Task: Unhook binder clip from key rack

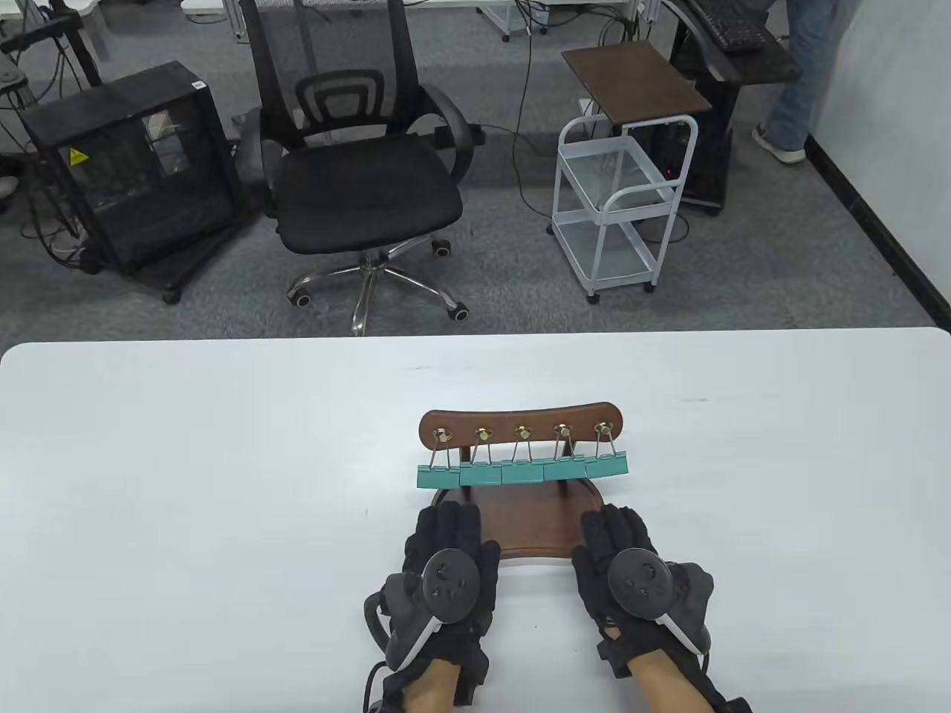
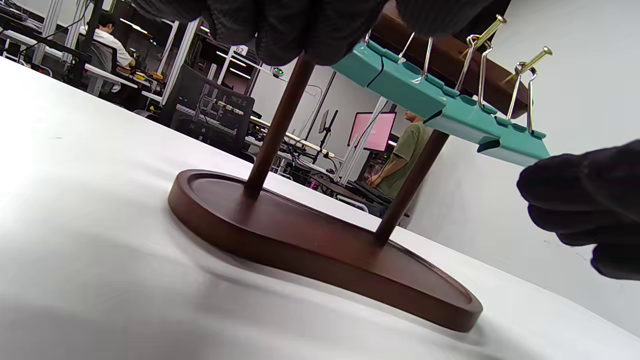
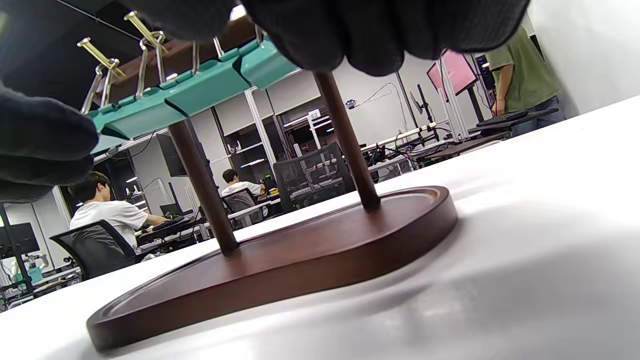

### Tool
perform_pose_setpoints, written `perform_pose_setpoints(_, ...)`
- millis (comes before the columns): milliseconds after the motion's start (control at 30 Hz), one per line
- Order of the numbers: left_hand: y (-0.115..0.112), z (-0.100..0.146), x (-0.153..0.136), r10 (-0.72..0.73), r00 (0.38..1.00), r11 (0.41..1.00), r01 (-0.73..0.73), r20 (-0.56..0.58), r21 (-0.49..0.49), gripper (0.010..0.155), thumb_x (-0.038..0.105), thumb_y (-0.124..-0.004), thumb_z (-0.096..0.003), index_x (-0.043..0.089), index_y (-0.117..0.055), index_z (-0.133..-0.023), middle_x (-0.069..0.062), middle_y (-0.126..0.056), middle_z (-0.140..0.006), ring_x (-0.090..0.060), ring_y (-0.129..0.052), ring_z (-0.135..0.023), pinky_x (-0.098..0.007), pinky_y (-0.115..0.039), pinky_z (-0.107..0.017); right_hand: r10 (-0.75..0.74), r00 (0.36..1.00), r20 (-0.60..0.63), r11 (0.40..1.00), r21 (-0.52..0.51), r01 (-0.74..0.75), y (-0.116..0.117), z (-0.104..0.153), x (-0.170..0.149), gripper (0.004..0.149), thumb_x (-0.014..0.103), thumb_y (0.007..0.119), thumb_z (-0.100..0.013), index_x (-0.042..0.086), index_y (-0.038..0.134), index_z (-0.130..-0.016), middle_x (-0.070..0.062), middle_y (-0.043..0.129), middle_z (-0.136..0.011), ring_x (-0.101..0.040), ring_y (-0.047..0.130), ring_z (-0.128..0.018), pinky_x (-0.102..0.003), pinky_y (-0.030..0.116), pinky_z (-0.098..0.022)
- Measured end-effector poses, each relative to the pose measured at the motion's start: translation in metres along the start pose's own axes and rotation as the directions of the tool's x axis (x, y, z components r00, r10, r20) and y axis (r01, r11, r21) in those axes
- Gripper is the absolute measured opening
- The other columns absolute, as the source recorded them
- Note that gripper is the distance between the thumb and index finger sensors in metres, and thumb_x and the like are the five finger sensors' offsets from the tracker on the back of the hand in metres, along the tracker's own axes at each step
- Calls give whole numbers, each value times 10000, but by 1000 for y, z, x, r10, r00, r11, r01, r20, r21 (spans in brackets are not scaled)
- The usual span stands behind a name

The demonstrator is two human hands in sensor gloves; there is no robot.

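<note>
Binder clips (image 1: 523,472), five teal ones, hang side by side in a row from the brass hooks (image 1: 522,430) of a dark wooden key rack (image 1: 520,427). Each clip hangs by its wire loop, and the teal bodies touch or nearly touch one another, just above the rack's oval base (image 1: 531,520). Two thin posts (image 2: 277,125) lift the hook bar above that base, which rests flat on the white bench (image 1: 186,483).

The left hand (image 1: 446,561) lies palm down at the base's near left edge, fingers pointing toward the leftmost clip. The right hand (image 1: 624,557) lies the same way at the near right edge. Neither hand holds a clip. Both grips are empty, the fingers lying loosely together and stretched forward rather than curled.

Beyond the bench stand a black office chair (image 1: 364,178), a white wire cart (image 1: 624,200) and a black computer case (image 1: 134,171) on grey carpet.
</note>
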State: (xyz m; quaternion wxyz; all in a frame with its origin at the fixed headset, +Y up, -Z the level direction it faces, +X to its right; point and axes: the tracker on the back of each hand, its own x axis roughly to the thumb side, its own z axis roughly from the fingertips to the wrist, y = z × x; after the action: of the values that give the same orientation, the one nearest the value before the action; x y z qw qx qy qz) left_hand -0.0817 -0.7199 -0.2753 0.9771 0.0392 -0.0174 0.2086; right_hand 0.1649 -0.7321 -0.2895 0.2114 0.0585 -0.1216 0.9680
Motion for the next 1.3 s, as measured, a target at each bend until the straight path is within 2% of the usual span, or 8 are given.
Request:
perform_pose_setpoints(500,6,5,4,9,1000,1000,-10,22,21,623,538,-562,-545,282,-564,-1113,-24,-533,-1191,-307,-444,-1116,-520,-482,-769,-11,1000,-20,999,-30,11,-9,4,-8,575,468,672,-402,172,669,-895,-187,637,-973,-458,593,-872,-516,628,-631)
perform_pose_setpoints(900,8,5,4,14,1000,1000,-15,11,26,621,536,-569,-544,282,-568,-1111,-25,-537,-1188,-307,-450,-1114,-518,-487,-768,0,1000,-27,1000,-12,0,-7,4,-12,575,469,680,-400,171,675,-892,-189,647,-968,-459,608,-865,-515,638,-626)
perform_pose_setpoints(1300,8,5,4,15,1000,1000,-15,11,21,619,536,-577,-544,283,-577,-1108,-23,-548,-1186,-306,-461,-1113,-517,-494,-767,-66,996,-66,994,-90,60,-15,6,-21,582,473,694,-393,175,669,-893,-196,653,-960,-463,624,-854,-515,652,-618)
